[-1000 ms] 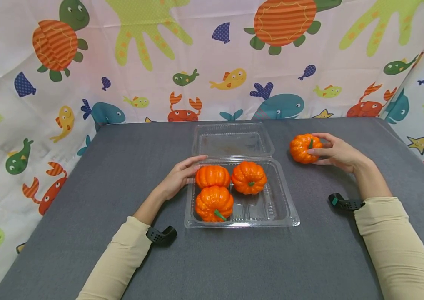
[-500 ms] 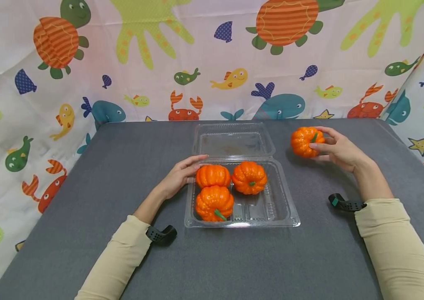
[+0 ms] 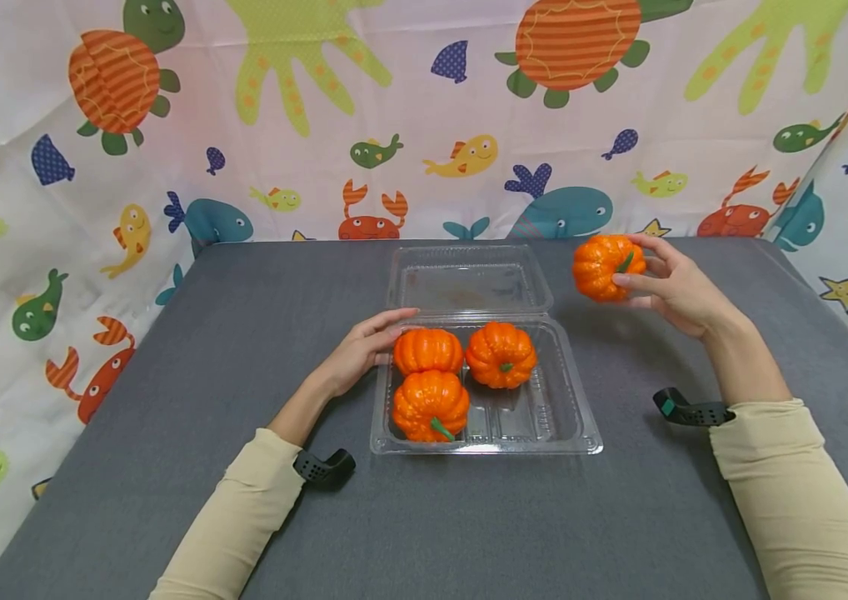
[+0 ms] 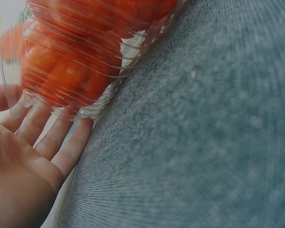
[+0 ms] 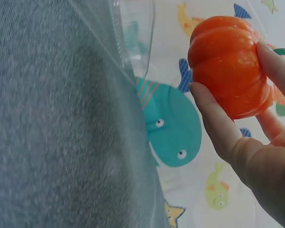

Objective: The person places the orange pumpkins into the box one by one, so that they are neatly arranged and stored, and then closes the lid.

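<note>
My right hand [image 3: 682, 287] grips a small orange toy pumpkin [image 3: 602, 268] with a green stem, raised above the table right of the clear plastic container [image 3: 577, 408]. In the right wrist view the fingers [image 5: 216, 121] and thumb are on the sides of this pumpkin [image 5: 225, 66]. Three more pumpkins sit in the container: one at back left [image 3: 427, 351], one at front left [image 3: 431, 407] and one at back right [image 3: 501, 356]. At the container's left wall, my left hand [image 3: 355, 354] rests with extended fingers; the left wrist view shows their tips touching the plastic.
The container's hinged lid [image 3: 471, 279] lies folded back behind its base. A grey cloth covers the table [image 3: 484, 525]. Behind it hangs a white curtain [image 3: 409, 83] printed with sea animals. Dark bands [image 3: 322, 469] are worn on both wrists.
My right hand has lifted the pumpkin off the table, and it now hangs higher and slightly farther back. The left hand and the container have stayed in place.
</note>
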The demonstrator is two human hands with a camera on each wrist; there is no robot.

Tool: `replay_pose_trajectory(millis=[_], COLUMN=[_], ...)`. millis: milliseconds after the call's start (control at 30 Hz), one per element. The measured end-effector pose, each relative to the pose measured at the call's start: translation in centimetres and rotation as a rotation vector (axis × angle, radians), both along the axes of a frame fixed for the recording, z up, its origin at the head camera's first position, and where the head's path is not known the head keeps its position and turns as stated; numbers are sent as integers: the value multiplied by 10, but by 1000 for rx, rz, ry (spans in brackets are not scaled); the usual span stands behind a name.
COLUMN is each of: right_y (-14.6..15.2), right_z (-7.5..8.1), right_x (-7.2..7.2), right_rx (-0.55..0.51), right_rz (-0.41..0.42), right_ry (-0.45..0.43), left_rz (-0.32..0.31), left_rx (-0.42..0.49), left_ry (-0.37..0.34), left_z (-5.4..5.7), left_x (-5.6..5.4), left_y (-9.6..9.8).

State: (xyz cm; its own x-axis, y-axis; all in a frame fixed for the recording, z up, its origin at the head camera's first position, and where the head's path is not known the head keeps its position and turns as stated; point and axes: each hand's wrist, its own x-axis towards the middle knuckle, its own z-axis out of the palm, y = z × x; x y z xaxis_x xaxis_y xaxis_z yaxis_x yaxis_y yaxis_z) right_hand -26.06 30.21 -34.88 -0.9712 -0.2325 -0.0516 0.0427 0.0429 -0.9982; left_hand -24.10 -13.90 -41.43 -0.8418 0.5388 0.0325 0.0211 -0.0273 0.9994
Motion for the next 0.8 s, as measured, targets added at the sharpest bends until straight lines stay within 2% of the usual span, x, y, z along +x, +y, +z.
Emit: replay_pose_trajectory(millis=[333, 533, 800], right_y=[-15, -25, -35], right_z=[11, 16, 27], right_x=[7, 11, 23], right_rx=[-87, -77, -60], right_rz=[-8, 1, 7], right_ry=[46, 67, 99], left_rz=[1, 6, 9], left_rx=[5, 8, 2], left_ry=[-5, 0, -3], left_z=[0, 0, 0], left_x=[1, 1, 0], left_y=[-1, -3, -2])
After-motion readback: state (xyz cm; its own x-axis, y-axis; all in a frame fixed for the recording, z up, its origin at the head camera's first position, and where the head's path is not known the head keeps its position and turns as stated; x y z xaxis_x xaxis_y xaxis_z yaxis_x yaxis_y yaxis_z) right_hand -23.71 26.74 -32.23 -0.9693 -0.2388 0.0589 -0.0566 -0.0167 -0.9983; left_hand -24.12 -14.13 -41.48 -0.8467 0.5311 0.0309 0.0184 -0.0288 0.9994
